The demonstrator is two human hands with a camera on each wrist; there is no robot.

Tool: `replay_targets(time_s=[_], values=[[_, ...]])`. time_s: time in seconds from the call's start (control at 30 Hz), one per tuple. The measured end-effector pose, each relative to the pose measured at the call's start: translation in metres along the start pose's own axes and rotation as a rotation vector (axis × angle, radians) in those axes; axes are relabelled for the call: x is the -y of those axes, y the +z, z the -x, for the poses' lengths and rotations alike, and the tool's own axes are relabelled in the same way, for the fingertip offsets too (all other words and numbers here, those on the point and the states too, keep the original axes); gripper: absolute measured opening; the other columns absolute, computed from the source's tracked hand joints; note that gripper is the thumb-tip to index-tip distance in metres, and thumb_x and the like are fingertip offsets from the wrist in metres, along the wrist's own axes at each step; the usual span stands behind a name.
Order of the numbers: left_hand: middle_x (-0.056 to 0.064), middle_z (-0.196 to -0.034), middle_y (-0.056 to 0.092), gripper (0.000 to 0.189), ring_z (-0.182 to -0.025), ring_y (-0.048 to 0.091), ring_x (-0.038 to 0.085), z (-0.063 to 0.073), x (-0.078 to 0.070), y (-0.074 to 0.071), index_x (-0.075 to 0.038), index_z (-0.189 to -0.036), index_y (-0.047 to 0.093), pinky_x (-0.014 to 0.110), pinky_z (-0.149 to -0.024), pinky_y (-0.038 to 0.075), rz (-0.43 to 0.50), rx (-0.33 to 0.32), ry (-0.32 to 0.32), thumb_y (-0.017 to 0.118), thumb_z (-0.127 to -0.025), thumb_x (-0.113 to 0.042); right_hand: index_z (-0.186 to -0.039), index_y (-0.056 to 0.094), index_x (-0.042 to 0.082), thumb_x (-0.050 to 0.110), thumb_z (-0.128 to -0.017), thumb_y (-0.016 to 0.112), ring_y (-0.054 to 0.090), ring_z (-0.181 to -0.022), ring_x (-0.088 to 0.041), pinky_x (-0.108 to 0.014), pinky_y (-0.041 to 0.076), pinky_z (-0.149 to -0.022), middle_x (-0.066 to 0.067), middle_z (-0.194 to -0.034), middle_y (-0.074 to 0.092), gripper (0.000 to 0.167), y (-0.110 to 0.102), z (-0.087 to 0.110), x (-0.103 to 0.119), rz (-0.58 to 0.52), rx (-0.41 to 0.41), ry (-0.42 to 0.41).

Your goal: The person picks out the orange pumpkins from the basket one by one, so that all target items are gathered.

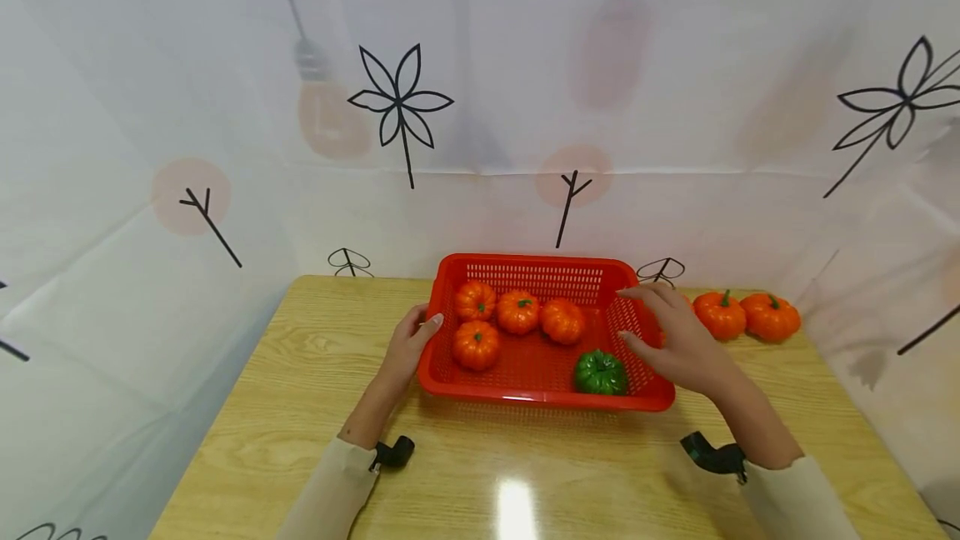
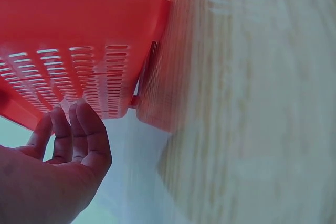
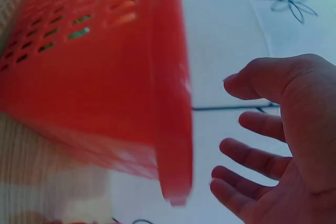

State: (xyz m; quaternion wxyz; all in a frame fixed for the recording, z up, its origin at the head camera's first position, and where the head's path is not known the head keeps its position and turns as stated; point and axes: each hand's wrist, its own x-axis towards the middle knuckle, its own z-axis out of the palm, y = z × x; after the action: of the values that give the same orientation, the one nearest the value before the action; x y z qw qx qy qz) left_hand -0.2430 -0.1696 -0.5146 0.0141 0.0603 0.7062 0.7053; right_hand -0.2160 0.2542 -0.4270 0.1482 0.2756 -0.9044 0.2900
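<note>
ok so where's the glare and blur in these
Head view: a bright glare patch on the table near the bottom edge, a small highlight on the red basket along its front rim; left wrist view: bluish cast, the left hand darkly lit, the glossy table faintly mirroring the basket; right wrist view: basket soft and smeared, the right hand crisper.
</note>
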Motion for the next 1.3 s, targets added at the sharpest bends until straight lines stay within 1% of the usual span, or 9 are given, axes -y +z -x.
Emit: replay_targets(time_s=[0.17, 0.33, 0.4, 0.53, 0.63, 0.83, 0.93, 1.1, 1.3], values=[[0.017, -0.138, 0.061, 0.047, -0.116, 0.066, 0.034, -0.001, 0.002, -0.001, -0.009, -0.146, 0.056, 0.036, -0.091, 0.062, -0.001, -0.001, -0.006, 0.061, -0.109, -0.036, -0.141, 0.057, 0.005, 0.01, -0.095, 0.079, 0.057, -0.125, -0.039, -0.065, 0.052, -0.1, -0.014, -0.138, 0.056, 0.052, 0.011, -0.009, 0.004, -0.004, 0.092, 0.003], [0.02, -0.139, 0.06, 0.048, -0.117, 0.066, 0.036, -0.001, 0.003, 0.0, -0.008, -0.147, 0.055, 0.035, -0.091, 0.062, 0.001, 0.005, -0.008, 0.061, -0.109, -0.036, -0.144, 0.057, 0.006, 0.014, -0.096, 0.079, 0.059, -0.125, -0.037, -0.065, 0.053, -0.101, -0.014, -0.141, 0.055, 0.053, 0.018, -0.019, 0.008, -0.013, 0.145, 0.007], [0.022, -0.14, 0.059, 0.049, -0.118, 0.065, 0.038, 0.0, 0.003, 0.002, -0.006, -0.148, 0.054, 0.035, -0.091, 0.062, 0.002, 0.005, -0.003, 0.06, -0.109, -0.035, -0.144, 0.057, 0.007, 0.015, -0.096, 0.079, 0.06, -0.124, -0.038, -0.064, 0.053, -0.101, -0.015, -0.141, 0.056, 0.053, 0.02, -0.024, 0.009, -0.016, 0.163, -0.006], [0.024, -0.14, 0.059, 0.05, -0.119, 0.064, 0.04, 0.0, 0.002, 0.004, -0.005, -0.149, 0.054, 0.035, -0.091, 0.061, -0.001, 0.008, -0.002, 0.06, -0.109, -0.035, -0.143, 0.058, 0.005, 0.013, -0.096, 0.078, 0.061, -0.122, -0.039, -0.061, 0.055, -0.1, -0.017, -0.138, 0.057, 0.051, 0.023, -0.033, 0.01, -0.024, 0.207, -0.021], [0.023, -0.139, 0.06, 0.05, -0.118, 0.064, 0.04, -0.001, 0.002, 0.004, -0.006, -0.149, 0.054, 0.036, -0.091, 0.062, 0.004, 0.008, -0.005, 0.061, -0.109, -0.036, -0.143, 0.059, 0.003, 0.014, -0.097, 0.078, 0.061, -0.123, -0.04, -0.06, 0.054, -0.102, -0.019, -0.138, 0.057, 0.051, 0.024, -0.04, 0.009, -0.028, 0.256, -0.011], [0.025, -0.141, 0.057, 0.05, -0.121, 0.063, 0.041, -0.001, -0.001, 0.004, -0.005, -0.15, 0.054, 0.038, -0.094, 0.061, 0.009, 0.007, -0.002, 0.06, -0.11, -0.034, -0.145, 0.058, 0.002, 0.02, -0.098, 0.077, 0.058, -0.126, -0.042, -0.062, 0.051, -0.105, -0.019, -0.143, 0.055, 0.054, 0.021, -0.049, 0.014, -0.019, 0.361, 0.006], [0.025, -0.14, 0.058, 0.049, -0.121, 0.063, 0.042, -0.001, -0.002, 0.004, -0.004, -0.149, 0.054, 0.037, -0.093, 0.061, 0.001, -0.007, -0.005, 0.06, -0.11, -0.034, -0.145, 0.058, 0.002, 0.02, -0.098, 0.076, 0.058, -0.128, -0.041, -0.062, 0.051, -0.106, -0.018, -0.144, 0.055, 0.054, 0.019, -0.054, 0.016, -0.012, 0.384, -0.009], [0.026, -0.137, 0.06, 0.047, -0.118, 0.064, 0.042, 0.0, -0.003, 0.003, -0.004, -0.148, 0.055, 0.031, -0.088, 0.061, -0.009, -0.022, -0.011, 0.06, -0.11, -0.032, -0.146, 0.058, 0.004, 0.02, -0.098, 0.077, 0.057, -0.13, -0.04, -0.062, 0.05, -0.107, -0.017, -0.146, 0.055, 0.054, 0.021, -0.063, 0.016, 0.025, 0.408, -0.017], [0.025, -0.138, 0.06, 0.046, -0.118, 0.065, 0.041, 0.001, -0.003, 0.003, -0.004, -0.148, 0.055, 0.03, -0.087, 0.061, -0.008, -0.028, -0.004, 0.059, -0.11, -0.031, -0.145, 0.058, 0.0, 0.02, -0.096, 0.078, 0.057, -0.128, -0.041, -0.062, 0.049, -0.107, -0.02, -0.143, 0.055, 0.056, 0.028, -0.078, 0.011, 0.043, 0.45, -0.04]])
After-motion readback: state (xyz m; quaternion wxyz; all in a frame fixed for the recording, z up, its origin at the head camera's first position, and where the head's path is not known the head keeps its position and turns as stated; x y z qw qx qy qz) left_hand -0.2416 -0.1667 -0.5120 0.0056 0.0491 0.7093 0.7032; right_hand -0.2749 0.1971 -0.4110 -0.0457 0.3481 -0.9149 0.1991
